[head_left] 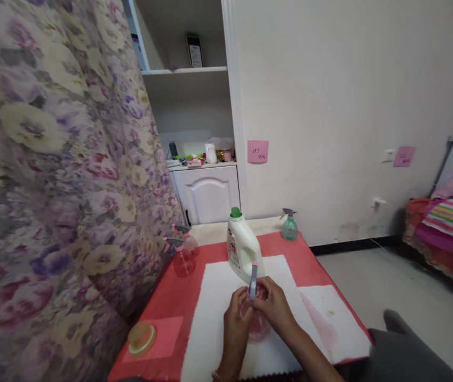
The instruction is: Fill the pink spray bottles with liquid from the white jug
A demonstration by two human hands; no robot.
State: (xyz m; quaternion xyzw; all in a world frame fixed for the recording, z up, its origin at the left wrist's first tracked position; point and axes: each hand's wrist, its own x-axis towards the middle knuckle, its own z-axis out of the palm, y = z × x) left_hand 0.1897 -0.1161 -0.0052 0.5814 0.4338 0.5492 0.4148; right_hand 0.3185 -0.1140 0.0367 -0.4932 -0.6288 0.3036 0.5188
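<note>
A spray bottle (258, 328) with a clear pink body stands on the white cloth in front of me. Its grey trigger head (253, 282), with a pink nozzle tip, points away from me. My left hand (237, 314) is closed around the left side of the bottle's neck. From the right, my right hand (274, 305) grips the neck just below the trigger head, fingers bent. The collar is mostly hidden by my fingers. Just beyond my hands is a large pale detergent jug (245, 246) with a green piece at its mouth.
Two pink spray bottles (184, 262) stand at the table's left, and a green spray bottle (289, 229) at the far right corner. A round lid-like object (142, 338) rests on pink paper at front left. A stained white cloth (341, 318) lies at right. Floral curtain (70, 185) borders the left.
</note>
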